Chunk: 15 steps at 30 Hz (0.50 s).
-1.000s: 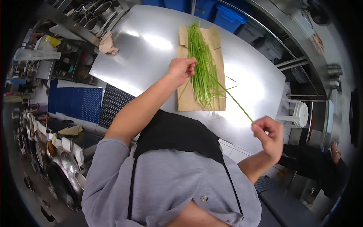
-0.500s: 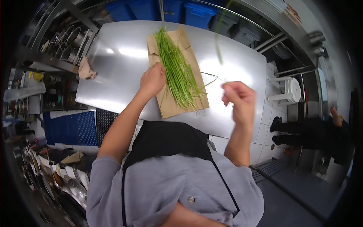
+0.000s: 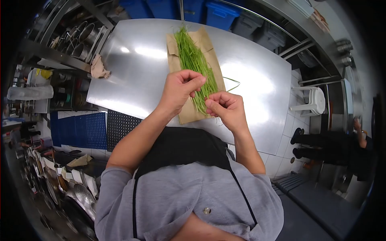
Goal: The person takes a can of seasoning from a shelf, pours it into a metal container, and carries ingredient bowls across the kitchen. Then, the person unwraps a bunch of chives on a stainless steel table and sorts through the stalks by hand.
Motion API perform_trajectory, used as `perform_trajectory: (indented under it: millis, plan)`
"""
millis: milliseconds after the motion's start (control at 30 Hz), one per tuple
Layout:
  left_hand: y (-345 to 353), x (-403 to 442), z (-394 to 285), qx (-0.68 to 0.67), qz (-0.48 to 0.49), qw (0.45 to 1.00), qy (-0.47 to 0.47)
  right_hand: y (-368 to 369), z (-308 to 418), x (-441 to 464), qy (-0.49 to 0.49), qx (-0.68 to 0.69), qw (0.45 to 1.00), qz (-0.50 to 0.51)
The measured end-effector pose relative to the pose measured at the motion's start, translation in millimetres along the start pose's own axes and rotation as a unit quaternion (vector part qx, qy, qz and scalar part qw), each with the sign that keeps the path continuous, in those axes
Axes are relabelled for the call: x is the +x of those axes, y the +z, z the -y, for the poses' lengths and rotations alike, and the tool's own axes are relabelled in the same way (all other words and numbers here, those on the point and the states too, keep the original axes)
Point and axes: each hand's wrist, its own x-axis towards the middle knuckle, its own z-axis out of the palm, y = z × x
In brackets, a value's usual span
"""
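A bunch of long, thin green stalks that look like chives (image 3: 194,54) lies lengthwise on a flattened brown paper bag (image 3: 215,54). My left hand (image 3: 183,88) is over the left side of the bunch, thumb and forefinger pinched together. Just below and to its right, my right hand (image 3: 227,108) is also in a pinch, over the lower end of the stalks. Whatever either pinch holds is too small to make out. A loose bent stalk (image 3: 233,80) rests on the metal table (image 3: 136,76), right of the bag.
A crumpled cloth (image 3: 99,68) sits at the table's left edge. Blue bins (image 3: 221,15) stand beyond the far side. To the right are a white plastic stool (image 3: 315,100) and a person in dark clothes (image 3: 327,136). Pots (image 3: 84,36) fill a shelf at the left.
My left hand has left the bag's left edge and risen over the stalks. My right hand has come left to the bunch. The blurred green strand above it is gone from view.
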Motion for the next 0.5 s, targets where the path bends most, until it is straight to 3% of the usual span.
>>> perform_trajectory:
  millis: [333, 500]
  plan:
    - [-2.8, -5.0, 6.6, -0.045, -0.011, 0.998, -0.037, 9.7, -7.4, 5.3, 0.056, 0.164, 0.982, -0.074]
    - [-2.3, -8.8, 13.2, -0.087, -0.004, 0.996, -0.009, 12.6, -8.3, 9.1, 0.116, 0.264, 0.954, -0.079]
